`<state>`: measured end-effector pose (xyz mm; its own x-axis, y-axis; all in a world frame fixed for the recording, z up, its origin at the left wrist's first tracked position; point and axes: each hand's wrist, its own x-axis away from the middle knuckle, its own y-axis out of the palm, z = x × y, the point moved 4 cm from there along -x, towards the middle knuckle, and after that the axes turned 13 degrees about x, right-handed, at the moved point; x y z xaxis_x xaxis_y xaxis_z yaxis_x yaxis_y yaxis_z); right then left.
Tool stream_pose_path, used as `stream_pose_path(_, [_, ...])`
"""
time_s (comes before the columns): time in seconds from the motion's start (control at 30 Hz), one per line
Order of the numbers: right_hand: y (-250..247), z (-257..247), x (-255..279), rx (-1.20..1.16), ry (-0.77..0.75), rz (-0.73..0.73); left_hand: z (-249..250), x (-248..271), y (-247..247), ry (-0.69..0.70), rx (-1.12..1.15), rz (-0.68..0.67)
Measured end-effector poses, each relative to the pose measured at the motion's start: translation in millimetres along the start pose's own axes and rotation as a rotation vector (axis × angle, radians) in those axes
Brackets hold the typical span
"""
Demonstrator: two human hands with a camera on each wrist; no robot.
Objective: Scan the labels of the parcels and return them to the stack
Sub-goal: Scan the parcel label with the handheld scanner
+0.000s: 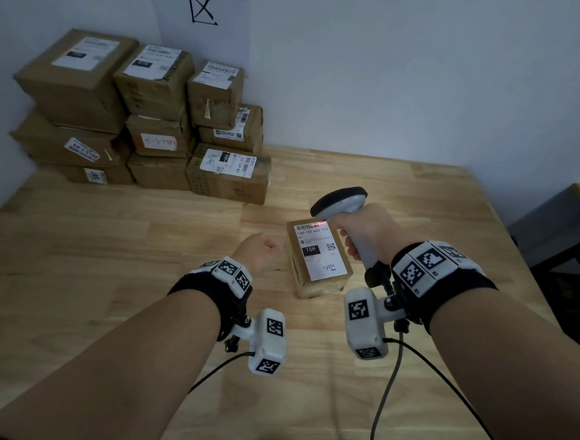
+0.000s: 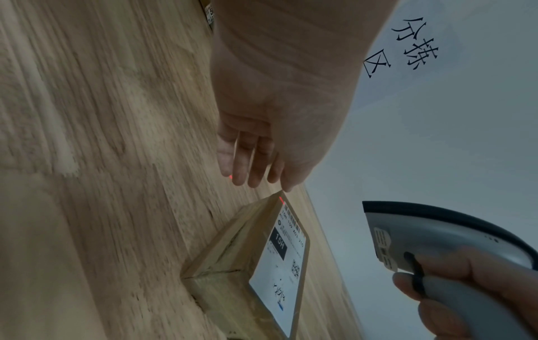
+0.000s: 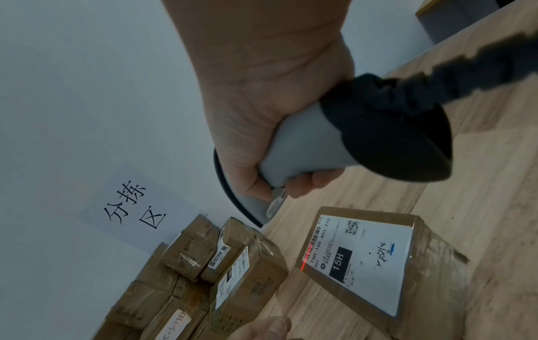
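Note:
A small cardboard parcel (image 1: 318, 259) lies label-up on the wooden table (image 1: 108, 241); its white label reads "15H". My right hand (image 1: 363, 235) grips the handle of a grey barcode scanner (image 1: 343, 201) just above the parcel's far end. A red scan line falls across the barcode (image 3: 307, 255). My left hand (image 1: 262, 250) hovers just left of the parcel, and the fingers (image 2: 250, 161) point straight down near its far corner and hold nothing. The stack of parcels (image 1: 145, 113) stands in the far left corner.
A paper sign (image 1: 202, 7) with black characters hangs on the wall above the stack. A dark bench with a yellow top (image 1: 563, 225) stands past the table's right edge. Cables (image 1: 386, 398) trail from both wrist cameras over the near table.

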<state>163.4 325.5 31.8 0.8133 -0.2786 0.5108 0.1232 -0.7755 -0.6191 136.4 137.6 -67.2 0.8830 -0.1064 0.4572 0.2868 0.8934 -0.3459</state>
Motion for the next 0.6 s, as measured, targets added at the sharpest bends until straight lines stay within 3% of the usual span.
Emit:
stream_pose_path(0.27, [-5.9, 8.1, -2.2, 0.008, -0.076, 0.0, 4.4, 1.1, 9.0, -0.002, 0.003, 0.007])
stream_pose_path(0.6, [-40.0, 42.8, -26.4, -0.194, -0.157, 0.013, 7.8, -3.7, 37.3, -0.048, 0.045, -0.007])
